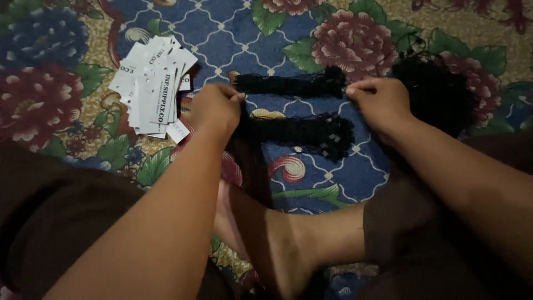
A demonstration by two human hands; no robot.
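The left hand pinches one end of a black net and the right hand pinches the other, holding it stretched between them over the carpet. A second net lies just below it, white tags lie beside the left hand, and a black heap sits just beyond the right.

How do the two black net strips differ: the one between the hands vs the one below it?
The upper net strip is pulled straight, pinched at each end by the left hand and right hand; the lower net strip lies loose on the floral cloth, unheld. The upper looks narrower and tight; the lower is wider and bunched at its right end. Both are black mesh, lying crosswise.
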